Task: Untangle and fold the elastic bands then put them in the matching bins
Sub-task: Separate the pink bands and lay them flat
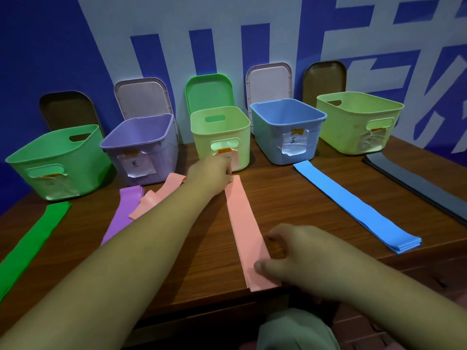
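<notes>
The wooden table (207,238) carries five open bins, and everything here is placed from the pale green bin (220,137) at mid-row. The pink band (246,231) runs from that bin's foot toward the table's near edge, lying flat and doubled; it looks light, limp and stretchy, best taken at its ends. The left hand (211,173) pinches its far end beside the bin. The right hand (290,256) pinches its near end. The bin's inside shows nothing; the other bins' bottoms are hidden.
</notes>
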The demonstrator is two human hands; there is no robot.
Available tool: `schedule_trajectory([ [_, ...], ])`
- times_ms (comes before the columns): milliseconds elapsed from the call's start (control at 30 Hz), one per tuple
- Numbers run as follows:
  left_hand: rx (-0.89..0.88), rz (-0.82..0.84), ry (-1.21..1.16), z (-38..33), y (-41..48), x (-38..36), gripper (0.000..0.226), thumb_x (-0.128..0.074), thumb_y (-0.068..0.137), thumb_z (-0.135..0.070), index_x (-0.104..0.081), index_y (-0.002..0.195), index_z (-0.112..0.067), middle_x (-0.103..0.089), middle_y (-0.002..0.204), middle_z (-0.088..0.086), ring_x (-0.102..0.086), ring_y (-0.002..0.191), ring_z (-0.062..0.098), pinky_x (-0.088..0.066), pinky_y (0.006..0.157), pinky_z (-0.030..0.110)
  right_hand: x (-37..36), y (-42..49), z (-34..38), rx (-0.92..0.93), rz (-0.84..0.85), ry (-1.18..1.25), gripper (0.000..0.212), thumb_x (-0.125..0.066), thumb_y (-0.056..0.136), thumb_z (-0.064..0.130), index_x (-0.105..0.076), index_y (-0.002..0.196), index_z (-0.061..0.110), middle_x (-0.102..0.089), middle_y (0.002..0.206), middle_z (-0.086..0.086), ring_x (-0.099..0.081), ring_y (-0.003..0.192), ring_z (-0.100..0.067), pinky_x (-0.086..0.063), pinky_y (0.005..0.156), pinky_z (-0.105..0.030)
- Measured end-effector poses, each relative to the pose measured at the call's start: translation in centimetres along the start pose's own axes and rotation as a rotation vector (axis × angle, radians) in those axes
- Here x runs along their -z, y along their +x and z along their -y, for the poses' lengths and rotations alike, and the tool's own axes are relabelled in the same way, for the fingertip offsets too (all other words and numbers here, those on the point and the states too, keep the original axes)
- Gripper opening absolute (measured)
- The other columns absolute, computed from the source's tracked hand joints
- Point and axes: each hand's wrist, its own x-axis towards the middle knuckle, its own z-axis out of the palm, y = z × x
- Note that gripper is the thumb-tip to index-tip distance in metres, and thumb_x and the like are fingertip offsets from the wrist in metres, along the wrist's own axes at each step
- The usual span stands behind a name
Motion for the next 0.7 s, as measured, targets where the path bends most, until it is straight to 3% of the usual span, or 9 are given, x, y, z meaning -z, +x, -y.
schedule_trajectory([
  [100,-0.029,-0.005,0.013,0.8,-0.6,1.5,0.014,-0.069,0.096,-0.033,-0.077,0.107,-0.036,-0.071,0.108,-0.005,-0.066,0.097,0.02,-0.063,0.083,0.044,1.1,1.6,-0.2,0.014,-0.062,0.017,0.045,-0.067,0.089,0.072,-0.071,0.119,0.039,-0.071,0.11,0.012,-0.072,0.084,-0.008,-0.064,0.075,-0.033],
  [200,-0.004,0.02,-0.05,2.6,-1.6,3.8,0.016,-0.068,0.094,-0.034,-0.079,0.104,-0.034,-0.073,0.105,-0.007,-0.068,0.092,0.017,-0.063,0.083,0.044,1.4,4.2,0.5,0.035,-0.08,0.048,0.031,-0.065,0.096,0.064,-0.076,0.098,0.035,-0.072,0.094,0.011,-0.068,0.084,-0.007,-0.058,0.07,-0.029],
  [333,0.053,0.11,-0.049,6.7,-3.7,6.2,0.008,-0.073,0.096,-0.032,-0.077,0.101,-0.028,-0.074,0.101,-0.006,-0.068,0.091,0.013,-0.061,0.085,0.04,1.0,7.7,2.8,0.124,-0.075,0.065,0.027,-0.062,0.102,0.055,-0.077,0.103,0.032,-0.066,0.092,0.013,-0.062,0.081,-0.005,-0.048,0.064,-0.024],
  [500,0.156,0.304,-0.106,10.9,-6.2,5.9,0.038,-0.081,0.089,-0.05,-0.07,0.119,-0.031,-0.067,0.113,-0.008,-0.063,0.102,0.012,-0.054,0.083,0.032,0.8,12.2,7.2,0.295,-0.086,0.101,0.021,-0.065,0.102,0.049,-0.074,0.094,0.031,-0.072,0.088,0.009,-0.068,0.085,-0.01,-0.054,0.073,-0.03],
  [600,0.165,0.304,-0.066,12.7,-7.2,5.3,0.048,-0.086,0.084,-0.05,-0.069,0.123,-0.028,-0.068,0.118,-0.007,-0.065,0.104,0.014,-0.057,0.093,0.038,0.2,15.2,9.7,0.306,-0.035,0.107,0.028,-0.065,0.101,0.05,-0.074,0.089,0.026,-0.077,0.083,0.001,-0.075,0.075,-0.022,-0.064,0.07,-0.038],
  [700,0.166,0.26,-0.156,13.6,-7.4,4.9,0.034,-0.088,0.086,-0.035,-0.072,0.115,-0.026,-0.071,0.114,-0.008,-0.074,0.087,0.01,-0.061,0.089,0.036,-0.2,17.5,11.4,0.313,0.018,0.076,0.031,-0.064,0.102,0.049,-0.073,0.091,0.022,-0.076,0.078,-0.005,-0.073,0.062,-0.026,-0.062,0.06,-0.038],
])
